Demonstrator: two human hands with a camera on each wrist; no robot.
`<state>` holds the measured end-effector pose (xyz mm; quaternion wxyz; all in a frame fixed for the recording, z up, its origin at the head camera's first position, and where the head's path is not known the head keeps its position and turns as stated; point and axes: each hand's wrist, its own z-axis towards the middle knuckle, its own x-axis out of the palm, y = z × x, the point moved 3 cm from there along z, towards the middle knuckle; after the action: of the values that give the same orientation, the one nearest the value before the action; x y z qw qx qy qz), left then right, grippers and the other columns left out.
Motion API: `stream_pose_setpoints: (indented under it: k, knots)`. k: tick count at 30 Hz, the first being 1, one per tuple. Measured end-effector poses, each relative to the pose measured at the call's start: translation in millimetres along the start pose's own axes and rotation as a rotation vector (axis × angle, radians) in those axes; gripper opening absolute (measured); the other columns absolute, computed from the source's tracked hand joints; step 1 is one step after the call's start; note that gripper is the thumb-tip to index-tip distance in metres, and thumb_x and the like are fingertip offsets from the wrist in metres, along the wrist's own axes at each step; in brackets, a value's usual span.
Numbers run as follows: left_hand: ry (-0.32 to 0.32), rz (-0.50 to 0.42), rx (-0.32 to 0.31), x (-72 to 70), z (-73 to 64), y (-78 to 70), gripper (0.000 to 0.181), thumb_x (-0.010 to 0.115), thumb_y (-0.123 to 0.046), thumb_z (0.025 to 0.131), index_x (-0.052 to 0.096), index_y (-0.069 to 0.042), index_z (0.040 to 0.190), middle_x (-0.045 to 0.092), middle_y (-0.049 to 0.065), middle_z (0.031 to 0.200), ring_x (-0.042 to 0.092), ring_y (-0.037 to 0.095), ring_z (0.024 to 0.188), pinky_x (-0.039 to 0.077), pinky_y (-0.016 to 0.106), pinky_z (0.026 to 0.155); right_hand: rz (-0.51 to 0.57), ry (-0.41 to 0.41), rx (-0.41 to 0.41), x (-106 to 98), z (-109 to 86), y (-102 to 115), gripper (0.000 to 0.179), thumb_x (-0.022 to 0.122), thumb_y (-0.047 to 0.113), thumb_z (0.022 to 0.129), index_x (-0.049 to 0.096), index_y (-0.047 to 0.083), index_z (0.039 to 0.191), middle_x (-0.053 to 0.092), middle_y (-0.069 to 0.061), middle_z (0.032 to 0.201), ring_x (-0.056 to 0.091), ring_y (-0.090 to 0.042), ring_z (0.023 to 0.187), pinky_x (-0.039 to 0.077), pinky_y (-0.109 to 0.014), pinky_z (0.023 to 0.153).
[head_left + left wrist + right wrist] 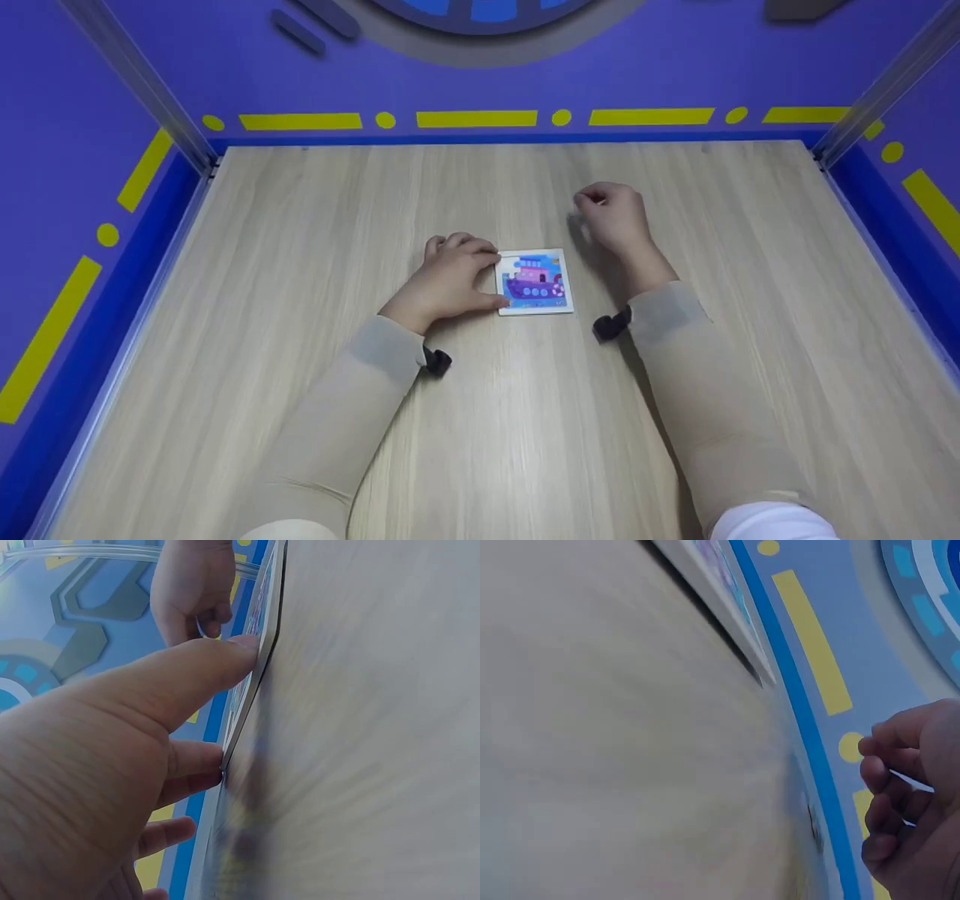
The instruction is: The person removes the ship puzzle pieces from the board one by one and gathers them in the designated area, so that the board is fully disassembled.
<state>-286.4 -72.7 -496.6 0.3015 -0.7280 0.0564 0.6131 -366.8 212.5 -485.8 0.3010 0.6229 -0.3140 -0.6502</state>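
A small square jigsaw puzzle (534,281) in a white frame lies flat on the wooden table, showing a purple and pink ship. Pale, unfilled area shows at the picture's upper left. My left hand (454,281) holds the frame by its left side, thumb near the lower corner and a finger at the upper one. In the left wrist view, the thumb (217,660) touches the frame's edge (259,671). To the right of the puzzle and farther back, my right hand (616,217) is raised with curled fingers (889,765). Between them shows a small pale piece (911,781), mostly hidden.
The wooden table (465,450) is bounded by a purple back wall (480,82) with yellow markings and by side walls (52,187). Small black wrist cameras (438,363) stick out inward from both sleeves, low over the table.
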Motion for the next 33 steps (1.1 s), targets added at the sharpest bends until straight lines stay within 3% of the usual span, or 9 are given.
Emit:
stream_pose_setpoints:
  k: [6, 11, 15, 23, 28, 33]
  knots:
    - [-0.005, -0.004, 0.014, -0.5, -0.6, 1.0, 0.081, 0.082, -0.063, 0.096, 0.067, -0.014, 0.159, 0.060, 0.004, 0.166, 0.044, 0.031, 0.160, 0.023, 0.065, 0.133, 0.038, 0.158, -0.079, 17, -14.2, 24, 0.031, 0.065, 0.026, 0.115, 0.081, 0.008, 0.134, 0.075, -0.014, 0.126, 0.062, -0.027, 0.111, 0.052, -0.038, 0.097]
    - [-0.001, -0.010, 0.014, -1.2, 0.2, 0.7, 0.082, 0.082, -0.063, 0.097, 0.066, -0.013, 0.160, 0.059, 0.004, 0.167, 0.043, 0.032, 0.161, 0.021, 0.065, 0.134, -0.035, 0.350, -0.185, 26, -30.9, 32, 0.027, 0.070, 0.018, 0.111, 0.082, 0.010, 0.134, 0.076, -0.013, 0.126, 0.062, -0.028, 0.110, 0.051, -0.038, 0.094]
    - [0.002, -0.006, 0.008, -0.9, -0.6, 0.9, 0.082, 0.081, -0.063, 0.098, 0.065, -0.014, 0.161, 0.058, 0.003, 0.168, 0.042, 0.032, 0.162, 0.021, 0.066, 0.135, -0.079, 0.448, -0.258, 34, -39.2, 30, 0.031, 0.073, 0.012, 0.107, 0.082, 0.011, 0.136, 0.075, -0.013, 0.126, 0.062, -0.027, 0.107, 0.051, -0.037, 0.091]
    - [0.019, -0.005, 0.016, 3.7, -1.7, -0.2, 0.081, 0.078, -0.064, 0.100, 0.064, -0.015, 0.162, 0.058, 0.004, 0.169, 0.042, 0.033, 0.162, 0.022, 0.067, 0.133, -0.125, 0.506, -0.269, 43, -45.4, 21, 0.033, 0.080, 0.015, 0.105, 0.082, 0.014, 0.138, 0.068, -0.014, 0.140, 0.061, -0.032, 0.117, 0.052, -0.048, 0.104]
    - [0.018, -0.010, 0.011, 3.3, -1.9, 0.4, 0.081, 0.079, -0.064, 0.100, 0.063, -0.015, 0.162, 0.057, 0.004, 0.169, 0.042, 0.032, 0.162, 0.021, 0.067, 0.132, -0.194, 0.524, -0.270, 47, -49.6, 22, 0.032, 0.077, 0.015, 0.107, 0.082, 0.018, 0.139, 0.058, -0.018, 0.151, 0.059, -0.037, 0.129, 0.052, -0.058, 0.118]
    - [0.010, -0.017, 0.006, 2.8, -2.1, 1.3, 0.081, 0.080, -0.063, 0.099, 0.064, -0.015, 0.162, 0.057, 0.003, 0.169, 0.042, 0.032, 0.162, 0.020, 0.066, 0.134, -0.216, 0.524, -0.270, 49, -52.4, 26, 0.032, 0.074, 0.013, 0.109, 0.082, 0.020, 0.139, 0.050, -0.018, 0.154, 0.055, -0.038, 0.132, 0.051, -0.059, 0.121]
